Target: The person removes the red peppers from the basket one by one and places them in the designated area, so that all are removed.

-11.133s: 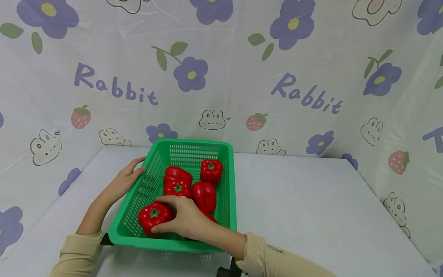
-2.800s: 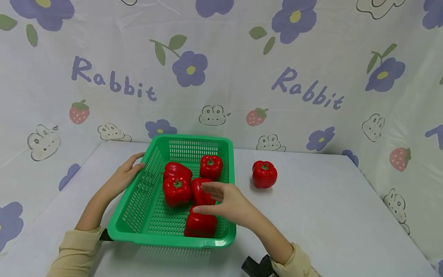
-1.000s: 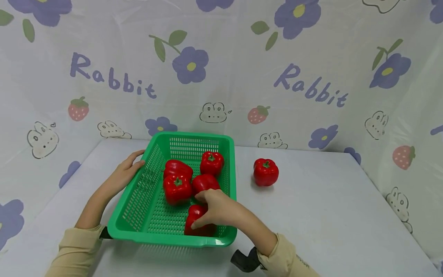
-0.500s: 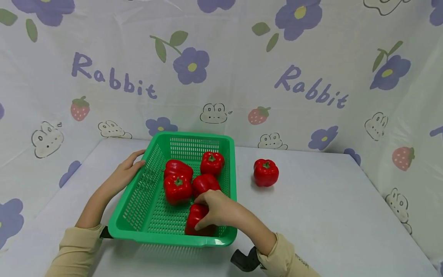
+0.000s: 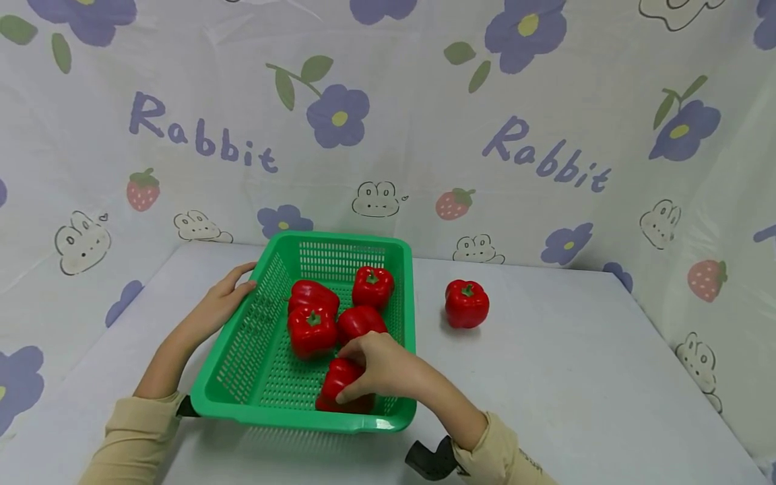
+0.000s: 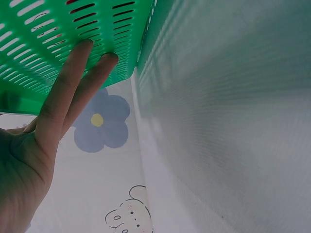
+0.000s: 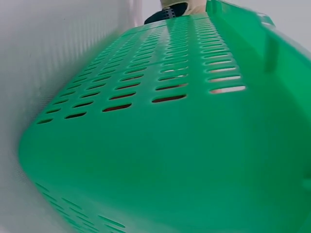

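Note:
In the head view, my right hand [image 5: 388, 367] grips a red bell pepper [image 5: 331, 399], thumb on the near side and fingers on the far side. That pepper lies at the near right corner inside a green plastic basket [image 5: 279, 419] and is partly covered by the hand. My left hand [image 5: 213, 310] touches the basket's left side; the left wrist view shows straight fingers [image 6: 63, 99] against its slotted outer wall. Several other red bell peppers [image 5: 312, 331] sit farther back in the basket. The right wrist view shows only the basket's outer wall [image 7: 146, 160], hiding the right hand.
One more red bell pepper [image 5: 467, 304] stands upright on the white table [image 5: 564, 377], right of the basket. A patterned curtain [image 5: 388, 135] hangs behind the table. A black strap piece [image 5: 432, 460] juts out by the right sleeve.
Earlier, the right hand held another pepper at the near left; a pepper now stands on the table. The right hand has since gripped the near right pepper, which has shifted slightly left.

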Action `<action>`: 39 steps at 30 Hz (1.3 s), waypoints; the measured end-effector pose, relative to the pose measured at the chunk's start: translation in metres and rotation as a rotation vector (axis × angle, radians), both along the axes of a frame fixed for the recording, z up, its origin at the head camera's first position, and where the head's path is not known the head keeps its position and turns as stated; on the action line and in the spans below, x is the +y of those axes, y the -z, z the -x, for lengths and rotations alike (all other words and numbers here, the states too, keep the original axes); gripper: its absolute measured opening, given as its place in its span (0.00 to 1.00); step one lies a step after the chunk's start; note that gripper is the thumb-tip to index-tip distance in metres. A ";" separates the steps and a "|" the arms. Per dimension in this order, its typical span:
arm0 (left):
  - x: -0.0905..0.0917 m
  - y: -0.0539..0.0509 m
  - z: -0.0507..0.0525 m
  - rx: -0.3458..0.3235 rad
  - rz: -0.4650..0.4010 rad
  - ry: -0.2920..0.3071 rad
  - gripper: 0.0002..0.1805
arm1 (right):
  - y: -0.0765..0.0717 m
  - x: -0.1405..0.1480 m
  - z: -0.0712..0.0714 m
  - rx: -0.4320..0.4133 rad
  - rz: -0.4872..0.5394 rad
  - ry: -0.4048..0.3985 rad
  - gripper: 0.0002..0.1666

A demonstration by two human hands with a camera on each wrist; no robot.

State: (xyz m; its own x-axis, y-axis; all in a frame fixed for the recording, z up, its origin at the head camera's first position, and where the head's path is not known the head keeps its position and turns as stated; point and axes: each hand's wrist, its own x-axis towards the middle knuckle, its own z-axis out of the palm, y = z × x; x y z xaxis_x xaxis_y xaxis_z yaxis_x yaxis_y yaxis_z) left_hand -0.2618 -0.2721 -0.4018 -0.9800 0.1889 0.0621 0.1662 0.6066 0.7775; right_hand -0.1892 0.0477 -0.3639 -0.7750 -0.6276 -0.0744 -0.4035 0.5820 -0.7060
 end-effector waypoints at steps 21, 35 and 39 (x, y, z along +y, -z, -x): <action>0.000 0.000 0.004 -0.003 0.012 0.002 0.32 | 0.007 0.006 0.008 -0.130 0.255 0.085 0.31; 0.001 -0.002 0.000 -0.009 -0.005 0.004 0.34 | 0.007 0.011 0.007 -0.251 0.475 0.199 0.31; 0.002 -0.002 -0.001 -0.004 -0.004 0.009 0.33 | 0.007 0.015 0.008 -0.232 0.520 0.225 0.31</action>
